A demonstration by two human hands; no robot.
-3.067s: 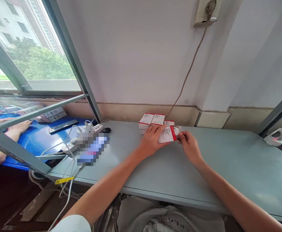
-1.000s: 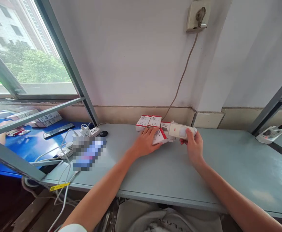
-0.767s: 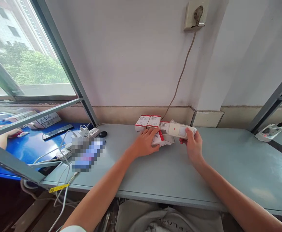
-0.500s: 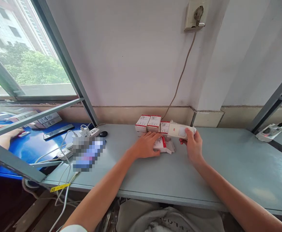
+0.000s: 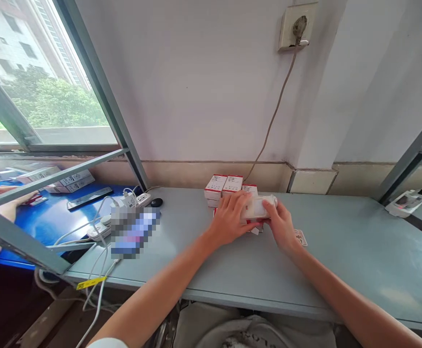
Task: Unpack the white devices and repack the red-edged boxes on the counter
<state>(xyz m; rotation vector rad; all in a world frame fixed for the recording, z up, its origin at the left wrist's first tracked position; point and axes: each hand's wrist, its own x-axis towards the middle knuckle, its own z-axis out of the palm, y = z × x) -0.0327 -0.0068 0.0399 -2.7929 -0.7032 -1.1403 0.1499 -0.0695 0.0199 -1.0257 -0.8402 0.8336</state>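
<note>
A white, block-shaped item in a clear plastic bag (image 5: 257, 208) is held between both hands, just above the desk. My left hand (image 5: 229, 217) is closed on its left end, and my right hand (image 5: 282, 226) grips the right end with the thumb on top. Behind the left hand stand small white-and-red cartons (image 5: 218, 182), stacked against one another. An opened carton (image 5: 255, 231) lies under the hands, mostly covered. By my right wrist a small white card with red print (image 5: 300, 237) lies flat.
Left on the grey desk (image 5: 341, 261) are a blurred-out phone-like object (image 5: 134, 232), a black mouse-shaped thing (image 5: 156, 202), power strips (image 5: 144, 198) and white cables. Another person's hand (image 5: 10, 195) rests at the blue table. A white device (image 5: 406, 203) stands far right.
My right hand has brought the bagged item leftward, and my left hand has moved from the opened carton onto it. A small printed card now shows on the desk by my right wrist.
</note>
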